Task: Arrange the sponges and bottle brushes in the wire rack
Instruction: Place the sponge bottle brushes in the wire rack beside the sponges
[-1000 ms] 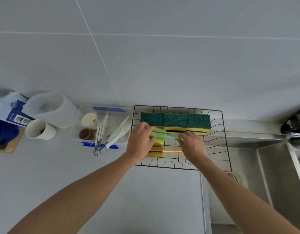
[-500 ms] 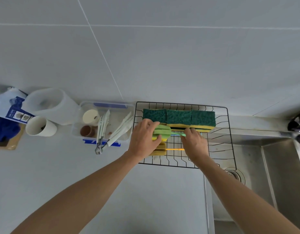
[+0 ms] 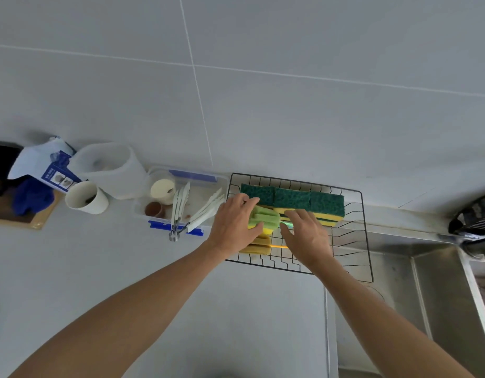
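Note:
A black wire rack [image 3: 357,236] lies on the counter beside the sink. Three green-and-yellow sponges [image 3: 293,200] stand in a row along its far side. My left hand [image 3: 234,223] grips the light green foam head of a bottle brush [image 3: 264,218] at the rack's left end. My right hand [image 3: 306,236] lies over that brush's thin green handle, fingers loosely spread. Beneath the green head lie yellow foam brush heads [image 3: 259,245], one with an orange handle [image 3: 279,246] showing between my hands.
Left of the rack stands a clear plastic box [image 3: 181,178] with white tongs and small cups. Farther left are a white mug [image 3: 87,199], a translucent jug [image 3: 110,167] and a blue cloth. A steel sink [image 3: 440,290] drops away at the right.
Both hands have stayed on the green brush. My right hand's fingers have spread and lifted off the handle somewhat. The view has shifted slightly.

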